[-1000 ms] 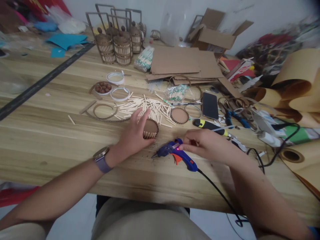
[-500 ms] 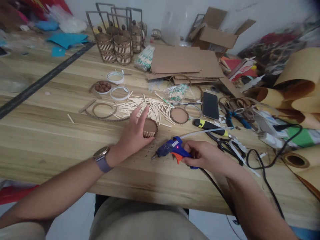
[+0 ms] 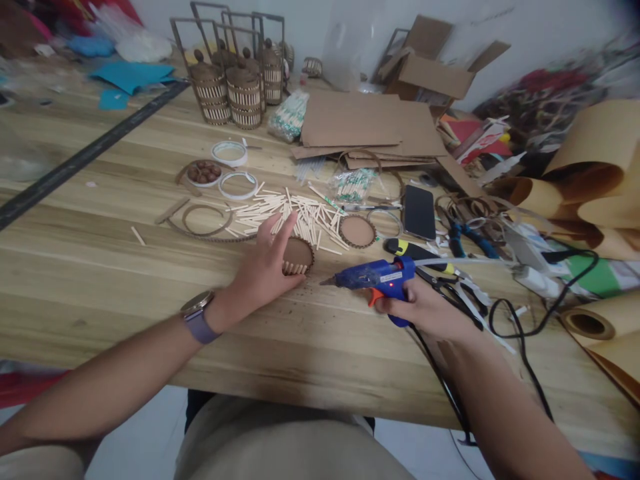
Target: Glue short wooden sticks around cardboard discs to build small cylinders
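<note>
My left hand (image 3: 260, 270), with a watch at its wrist, is beside a small round brown base (image 3: 299, 252) with a dark beaded rim. Its fingers are stretched and spread, the thumb along the near edge, where several short wooden sticks (image 3: 294, 268) stand in a row. Part of the base is hidden behind the hand. In my right hand (image 3: 433, 307) is a blue hot glue gun (image 3: 383, 277) with an orange trigger and a lit red light. Its nozzle points left, just right of the base and apart from it. Beyond lies a heap of loose sticks (image 3: 280, 210).
A second round base (image 3: 357, 231), a phone (image 3: 419, 212), a utility knife (image 3: 415, 252) and scissors (image 3: 463, 293) lie to the right. A black cord (image 3: 523, 353) loops there. Lidded stick baskets (image 3: 245, 100) and cardboard sheets (image 3: 350, 120) stand at the back.
My right hand has moved right and slightly up with the glue gun, which has turned so its side shows and its nozzle lies flatter. My left hand stays by the base.
</note>
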